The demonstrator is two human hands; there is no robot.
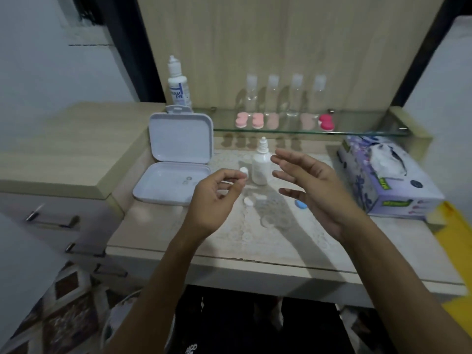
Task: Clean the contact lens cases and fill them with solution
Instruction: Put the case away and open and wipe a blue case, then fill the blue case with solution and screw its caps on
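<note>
Two hands up: left hand point(213, 198) pinching a small white cap point(244, 171), right hand point(310, 186) wide open, should steady the dropper bottle point(261, 166) mid-frame.

The pale table point(255, 254) has a lacy mat under its glass top. On it sit an open white box point(176, 164), a small white bottle point(261, 167), a white cap point(248, 201), a blue cap point(301, 204) and a purple tissue box point(388, 175). Behind, a glass shelf point(357, 130) holds 1 big bottle point(178, 85), 4 clear bottles point(293, 95) and pink lens cases point(249, 120).
</note>
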